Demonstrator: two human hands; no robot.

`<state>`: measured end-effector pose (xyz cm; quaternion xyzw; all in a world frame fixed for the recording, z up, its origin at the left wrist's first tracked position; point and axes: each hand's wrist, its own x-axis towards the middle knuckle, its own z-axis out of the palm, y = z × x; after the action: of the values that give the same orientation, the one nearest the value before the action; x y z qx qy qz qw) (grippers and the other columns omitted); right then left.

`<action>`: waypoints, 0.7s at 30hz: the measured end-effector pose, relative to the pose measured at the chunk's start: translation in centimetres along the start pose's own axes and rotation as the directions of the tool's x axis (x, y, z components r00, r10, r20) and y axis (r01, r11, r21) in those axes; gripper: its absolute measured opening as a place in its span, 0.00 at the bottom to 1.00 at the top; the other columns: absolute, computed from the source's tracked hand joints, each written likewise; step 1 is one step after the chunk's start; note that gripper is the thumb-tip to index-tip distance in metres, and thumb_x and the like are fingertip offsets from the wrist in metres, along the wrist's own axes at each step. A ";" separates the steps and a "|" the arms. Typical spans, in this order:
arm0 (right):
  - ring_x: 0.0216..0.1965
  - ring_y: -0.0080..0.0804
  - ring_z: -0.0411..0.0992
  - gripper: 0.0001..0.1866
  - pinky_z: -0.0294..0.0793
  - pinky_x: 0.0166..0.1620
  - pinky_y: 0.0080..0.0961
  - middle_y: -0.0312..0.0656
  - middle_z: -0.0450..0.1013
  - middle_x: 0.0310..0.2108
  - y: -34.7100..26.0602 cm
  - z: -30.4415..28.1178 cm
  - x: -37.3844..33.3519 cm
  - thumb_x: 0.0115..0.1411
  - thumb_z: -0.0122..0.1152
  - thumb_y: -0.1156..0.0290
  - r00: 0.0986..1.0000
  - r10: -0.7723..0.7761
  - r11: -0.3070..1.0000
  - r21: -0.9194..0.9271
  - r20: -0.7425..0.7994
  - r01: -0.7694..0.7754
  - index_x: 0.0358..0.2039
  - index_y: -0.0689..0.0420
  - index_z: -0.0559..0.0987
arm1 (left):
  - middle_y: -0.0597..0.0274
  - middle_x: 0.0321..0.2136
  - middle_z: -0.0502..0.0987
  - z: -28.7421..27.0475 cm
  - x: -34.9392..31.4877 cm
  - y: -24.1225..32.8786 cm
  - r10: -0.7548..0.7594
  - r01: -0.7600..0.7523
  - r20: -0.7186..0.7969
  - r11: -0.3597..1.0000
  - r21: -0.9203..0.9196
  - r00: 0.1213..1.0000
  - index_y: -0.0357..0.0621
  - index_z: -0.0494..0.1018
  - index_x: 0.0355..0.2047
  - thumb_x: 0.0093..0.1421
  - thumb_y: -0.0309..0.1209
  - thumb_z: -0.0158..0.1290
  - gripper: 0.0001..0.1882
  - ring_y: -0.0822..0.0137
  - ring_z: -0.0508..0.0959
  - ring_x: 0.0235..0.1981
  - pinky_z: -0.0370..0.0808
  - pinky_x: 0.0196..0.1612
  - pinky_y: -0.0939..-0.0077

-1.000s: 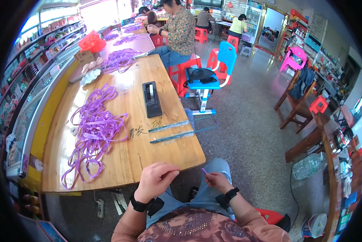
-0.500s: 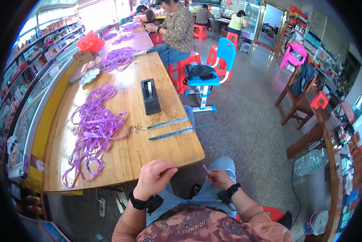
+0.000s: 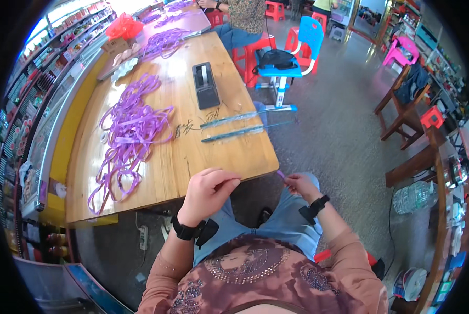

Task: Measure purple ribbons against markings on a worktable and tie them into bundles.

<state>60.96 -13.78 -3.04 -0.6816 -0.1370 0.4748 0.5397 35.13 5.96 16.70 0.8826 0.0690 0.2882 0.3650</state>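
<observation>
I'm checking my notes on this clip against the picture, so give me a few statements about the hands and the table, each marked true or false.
1. The right hand pinches a small purple piece. True.
2. The left hand rests flat on the purple ribbon pile. False: it is raised near the wooden table edge, apart from the pile.
3. A dark tape dispenser stands on the table. True.
4. The blue chair is empty. False: a dark bag lies on its seat.
5. Two long clear strips lie on the table near its right edge. True.
</observation>
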 end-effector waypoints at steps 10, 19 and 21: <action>0.21 0.27 0.73 0.10 0.72 0.22 0.24 0.40 0.77 0.28 1.0 -1.6 13.6 0.59 0.61 0.71 0.899 -0.405 0.871 -0.228 0.170 0.435 0.38 0.62 0.78 | 0.60 0.21 0.75 0.7 0.5 0.3 -0.038 0.037 0.037 0.998 0.041 0.999 0.41 0.81 0.33 0.56 0.25 0.59 0.04 0.66 0.75 0.22 0.69 0.26 0.75; 0.25 0.29 0.75 0.16 0.74 0.24 0.22 0.41 0.77 0.37 1.8 4.1 13.1 0.65 0.47 0.74 0.805 -0.039 0.992 -0.071 0.592 0.100 0.52 0.61 0.73 | 0.59 0.24 0.78 -0.7 -0.9 -0.5 -0.078 0.085 -0.064 0.991 0.105 0.995 0.40 0.80 0.32 0.57 0.25 0.60 0.03 0.65 0.77 0.25 0.72 0.28 0.75; 0.29 0.27 0.75 0.16 0.75 0.27 0.21 0.39 0.77 0.39 5.9 -0.5 11.2 0.65 0.46 0.76 0.730 0.072 0.902 0.268 0.680 -0.339 0.52 0.59 0.74 | 0.59 0.24 0.78 0.9 0.2 -0.3 0.059 -0.058 -0.036 0.998 0.017 0.998 0.42 0.80 0.32 0.57 0.25 0.60 0.03 0.63 0.78 0.25 0.73 0.29 0.73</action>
<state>65.20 -8.51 -13.73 -0.3668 -0.1458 0.7577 0.5196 35.88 5.71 16.07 0.8816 0.0521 0.3142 0.3482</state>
